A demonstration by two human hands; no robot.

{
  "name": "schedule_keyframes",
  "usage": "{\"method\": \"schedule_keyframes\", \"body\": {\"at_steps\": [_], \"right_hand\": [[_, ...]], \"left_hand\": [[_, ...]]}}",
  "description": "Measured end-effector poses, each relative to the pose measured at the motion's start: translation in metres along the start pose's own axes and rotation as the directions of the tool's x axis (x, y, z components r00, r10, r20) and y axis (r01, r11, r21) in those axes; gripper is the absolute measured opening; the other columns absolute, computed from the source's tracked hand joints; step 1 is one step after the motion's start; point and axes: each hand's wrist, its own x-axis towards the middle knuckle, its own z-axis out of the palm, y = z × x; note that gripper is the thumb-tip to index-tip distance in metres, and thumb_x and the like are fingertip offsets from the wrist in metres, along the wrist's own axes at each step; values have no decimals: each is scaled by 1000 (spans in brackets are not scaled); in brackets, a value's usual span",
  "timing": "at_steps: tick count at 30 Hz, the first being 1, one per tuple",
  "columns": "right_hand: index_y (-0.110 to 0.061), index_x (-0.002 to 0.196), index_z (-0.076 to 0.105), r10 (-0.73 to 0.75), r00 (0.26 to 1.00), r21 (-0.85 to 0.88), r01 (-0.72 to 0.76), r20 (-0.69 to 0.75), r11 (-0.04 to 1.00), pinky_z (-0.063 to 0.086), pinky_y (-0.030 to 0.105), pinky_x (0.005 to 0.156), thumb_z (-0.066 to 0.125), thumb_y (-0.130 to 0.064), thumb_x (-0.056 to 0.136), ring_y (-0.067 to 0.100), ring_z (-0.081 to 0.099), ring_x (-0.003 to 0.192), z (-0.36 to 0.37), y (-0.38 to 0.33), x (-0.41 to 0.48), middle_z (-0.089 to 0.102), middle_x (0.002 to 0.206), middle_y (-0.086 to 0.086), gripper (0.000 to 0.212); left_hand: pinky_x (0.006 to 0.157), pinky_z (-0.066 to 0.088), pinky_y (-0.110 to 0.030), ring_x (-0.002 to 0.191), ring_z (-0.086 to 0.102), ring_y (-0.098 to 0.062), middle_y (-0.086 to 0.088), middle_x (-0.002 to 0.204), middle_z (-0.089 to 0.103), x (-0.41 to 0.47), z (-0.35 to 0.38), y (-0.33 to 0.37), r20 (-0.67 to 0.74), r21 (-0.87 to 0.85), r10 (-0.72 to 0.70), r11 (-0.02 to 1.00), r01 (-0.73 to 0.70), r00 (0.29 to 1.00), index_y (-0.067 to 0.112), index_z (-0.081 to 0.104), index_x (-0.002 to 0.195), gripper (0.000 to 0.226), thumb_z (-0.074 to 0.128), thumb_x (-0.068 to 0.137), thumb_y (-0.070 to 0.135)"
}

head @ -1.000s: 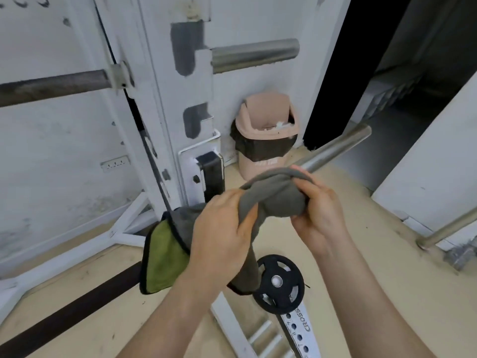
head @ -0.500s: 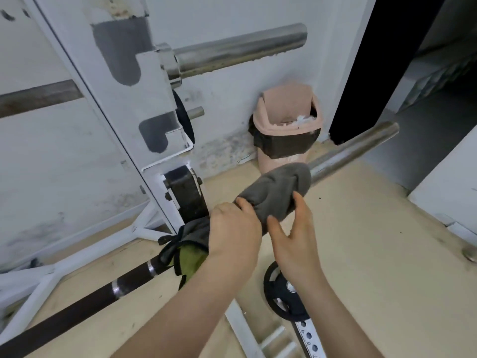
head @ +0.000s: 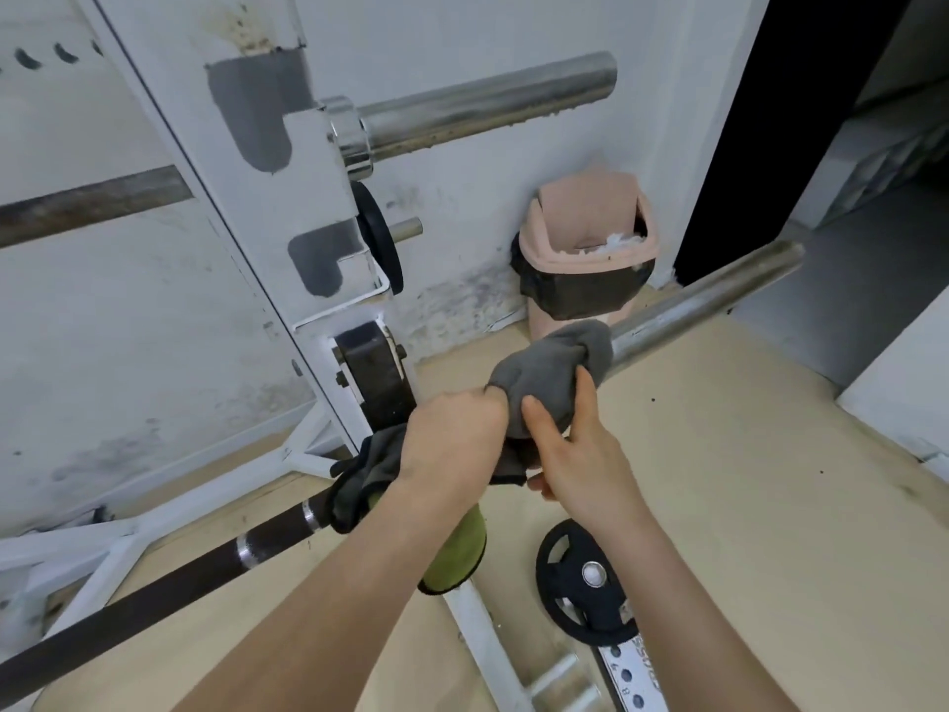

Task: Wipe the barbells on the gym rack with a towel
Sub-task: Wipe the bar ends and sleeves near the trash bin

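Observation:
A barbell runs diagonally from bottom left to upper right: a dark shaft (head: 154,590) and a bare steel sleeve (head: 703,305). A grey towel (head: 549,372) with a green underside is wrapped round the bar near the sleeve's inner end. My left hand (head: 452,444) grips the towel over the bar. My right hand (head: 580,454) holds the towel just beyond it, thumb and forefinger against the grey cloth. A second barbell's chrome sleeve (head: 488,107) rests higher on the white rack (head: 308,161).
A pink bin (head: 590,259) with a black liner stands against the wall behind the sleeve. A black weight plate (head: 585,583) lies on the tan floor beside the rack's white base bar (head: 488,644). Another plate (head: 377,236) hangs on a rack peg. A dark doorway opens at right.
The view has shifted closer and a little left. My right hand moved from gripping the towel's bunched end to a looser hold lower on it; the towel's green flap now hangs under my left wrist.

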Motion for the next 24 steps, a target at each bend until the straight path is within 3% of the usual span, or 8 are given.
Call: {"method": "schedule_keyframes", "body": {"at_steps": [4,8,13,15,17,19,22,24], "right_hand": [[-36,127,49,24,983,502,-113,181,857,59,35,65,55,-45,92,20,71,87,-7,-13,-16,70,106,-1,37],[-19,83,68,-45,985,596,137,-167,791,52,29,65,55,-8,90,9,67,72,-16,-19,-25,71,74,-2,19],[-29,64,54,-398,792,362,578,-462,731,39,15,52,51,-1,85,-4,46,55,-60,-55,-32,51,54,-19,34],[-19,73,61,-511,797,281,596,-322,752,46,27,58,51,-14,80,10,58,64,-55,-69,-28,60,64,-10,13],[-18,86,63,-553,832,-210,535,-34,818,47,37,72,51,-23,78,25,60,86,-29,-70,-15,61,79,-2,16],[-24,115,59,-458,845,-687,507,276,520,36,44,101,51,-27,83,27,42,127,4,-61,-3,57,118,3,33],[-17,149,26,-318,806,-808,566,499,164,2,57,115,54,-27,89,32,6,147,25,-64,11,25,154,15,67],[-10,150,23,-310,771,-816,577,556,-28,3,58,115,58,-28,89,37,11,144,26,-68,16,26,152,20,72]], "left_hand": [[67,50,-31,82,64,-22,-4,89,66,-28,4,21,-115,-291,44,954,-76,992,14,64,98,23,68,75,14],[100,40,-20,120,48,-9,6,127,56,-46,-16,22,-130,-564,140,804,-190,981,19,56,128,52,63,78,31],[70,45,-29,89,57,-10,21,85,59,-84,-5,-36,-263,-643,-438,744,182,859,28,68,91,19,49,90,31],[62,41,-33,83,55,-23,7,83,59,-89,22,-61,-127,-396,-518,808,436,846,24,63,91,21,43,93,30],[51,43,-32,63,55,-28,-1,69,59,-90,37,-76,21,-56,-473,879,473,881,25,61,96,21,40,95,31],[50,48,-32,56,56,-26,0,66,58,-86,38,-84,180,84,-413,911,404,893,31,55,108,22,36,98,32],[58,50,-36,65,56,-24,2,77,56,-76,41,-98,314,39,-342,937,348,886,31,49,111,34,18,99,34],[56,43,-36,63,53,-23,-2,79,56,-67,45,-106,390,-74,-274,942,327,879,20,49,94,37,14,95,34]]}}
